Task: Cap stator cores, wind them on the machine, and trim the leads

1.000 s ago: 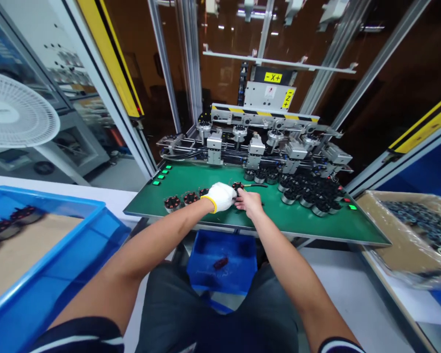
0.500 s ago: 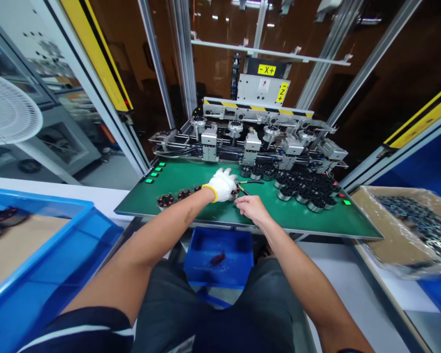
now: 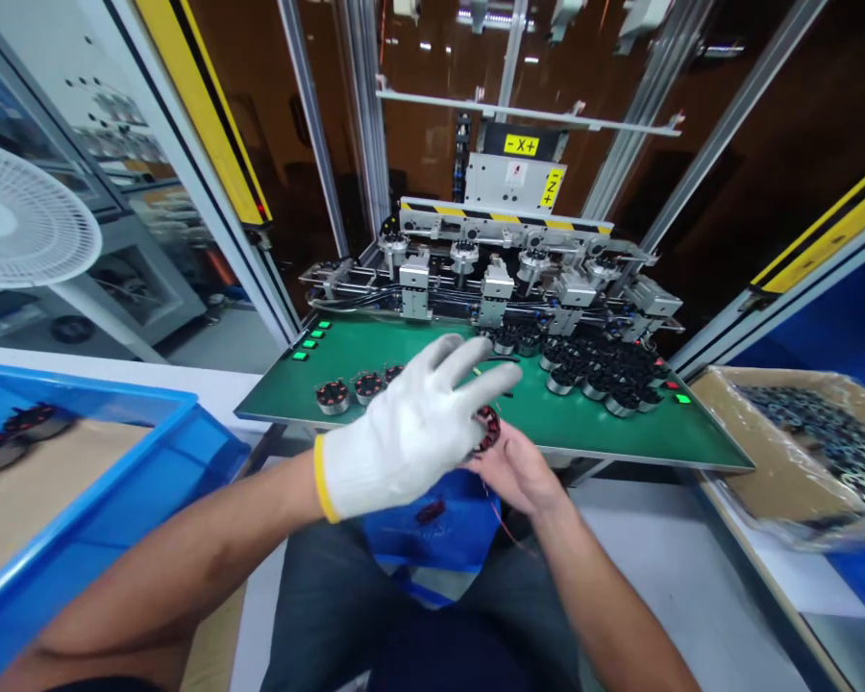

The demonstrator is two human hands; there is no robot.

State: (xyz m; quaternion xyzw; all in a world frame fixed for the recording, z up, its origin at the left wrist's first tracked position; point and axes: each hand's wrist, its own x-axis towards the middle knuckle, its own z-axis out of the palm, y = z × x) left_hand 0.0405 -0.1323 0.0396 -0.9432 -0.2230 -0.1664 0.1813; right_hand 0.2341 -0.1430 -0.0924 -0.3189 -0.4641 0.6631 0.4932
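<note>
My left hand, in a white knit glove with a yellow cuff, is raised over the front edge of the green table. Three of its fingers stretch outward, while the thumb side is closed on a motor stator with dark reddish windings. My bare right hand grips the same stator from the right and below; its fingertips are partly hidden. A thin reddish wire trails down beneath that hand. Left of the glove stand several wound stators with copper windings. Pliers lie behind the glove, mostly covered.
Several black-topped stators crowd the table's right side. Behind them runs a machine fixture with clamps. A blue bin with reddish scraps sits below the table edge. There is a blue tray at left and a carton of metal parts at right.
Both hands have come up and toward me from the tabletop, lifting the stator past the table's front edge. My right hand has turned and closed around it. The wire now hangs down.
</note>
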